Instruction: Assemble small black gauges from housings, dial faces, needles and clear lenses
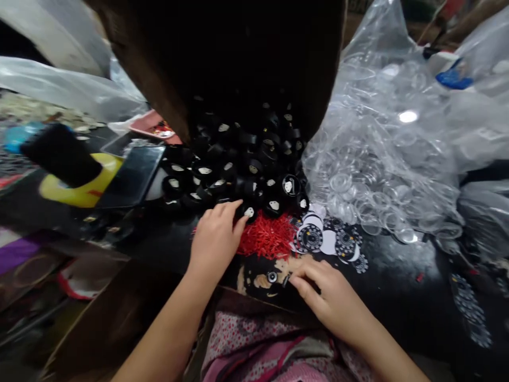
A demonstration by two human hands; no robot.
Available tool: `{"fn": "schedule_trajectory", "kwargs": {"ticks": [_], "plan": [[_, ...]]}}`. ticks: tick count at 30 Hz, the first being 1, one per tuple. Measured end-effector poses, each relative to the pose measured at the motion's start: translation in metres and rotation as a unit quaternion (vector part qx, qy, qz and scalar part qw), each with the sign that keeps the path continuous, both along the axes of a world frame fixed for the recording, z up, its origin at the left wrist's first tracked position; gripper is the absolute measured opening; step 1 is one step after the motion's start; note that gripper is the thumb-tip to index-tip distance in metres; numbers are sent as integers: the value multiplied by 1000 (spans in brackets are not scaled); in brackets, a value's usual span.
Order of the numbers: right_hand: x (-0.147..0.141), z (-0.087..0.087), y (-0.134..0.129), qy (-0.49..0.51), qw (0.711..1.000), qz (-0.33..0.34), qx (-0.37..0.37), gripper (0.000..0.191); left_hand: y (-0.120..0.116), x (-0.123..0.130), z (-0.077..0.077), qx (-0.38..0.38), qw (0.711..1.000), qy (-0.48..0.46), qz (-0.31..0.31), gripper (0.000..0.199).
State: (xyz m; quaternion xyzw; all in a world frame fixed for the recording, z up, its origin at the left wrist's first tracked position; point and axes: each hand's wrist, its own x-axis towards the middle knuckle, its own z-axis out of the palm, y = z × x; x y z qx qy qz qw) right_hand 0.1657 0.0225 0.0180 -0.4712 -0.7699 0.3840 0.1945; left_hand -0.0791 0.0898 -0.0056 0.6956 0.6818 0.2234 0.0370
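Observation:
My left hand [217, 239] reaches to the front edge of a heap of black round watch cases [222, 175]. Its thumb and forefinger close on one black watch case [248, 213] that has a whitish piece inside. My right hand [324, 289] is low over the table's front edge, with thumb and forefinger pinched together. A small dark thing shows at those fingertips, too small to name. Left of them a small round metal piece [272, 277] lies on the worn table top. Between the hands is a pile of thin red slivers [267, 236], with printed black-and-white dials [310, 237] beside it.
A large dark open box [170, 101] stands behind the cases. At right, a clear plastic bag [382, 132] spills transparent rings [374, 212]. To the left are a phone [133, 175], a yellow tape roll [59, 183] and a pink tray [149, 124]. More dials [471, 313] lie far right.

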Motion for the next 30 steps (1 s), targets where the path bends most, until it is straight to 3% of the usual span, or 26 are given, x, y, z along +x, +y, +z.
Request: {"fn": "schedule_trajectory", "kwargs": {"ticks": [2,6,9,11,14,16,19,23,27,30], "plan": [[5,-4,8,-41,997,-52,41,15,0,0,-3,-5,1000,-16,4,32],[13,-10,35,-190,964,-143,120,42,-5,2,2,-35,992,-111,41,35],[17,-13,49,-205,959,-158,115,31,-14,4,8,-6,964,-245,101,46],[20,-15,51,-157,964,-193,92,21,-26,9,9,-7,896,-427,117,49],[28,-17,50,-57,969,-238,36,13,-53,22,8,-110,705,-692,105,46],[33,-17,48,-1,969,-247,18,19,-70,35,7,-201,602,-766,104,49],[38,-13,44,56,965,-253,40,23,-87,55,9,-288,510,-806,86,50],[37,-5,40,70,958,-255,109,21,-89,71,13,-301,433,-849,24,30],[34,-1,38,31,972,-211,95,31,-85,78,14,-273,425,-862,42,21],[35,-4,39,1,979,-180,100,32,-82,83,14,-273,420,-864,53,31]]}}
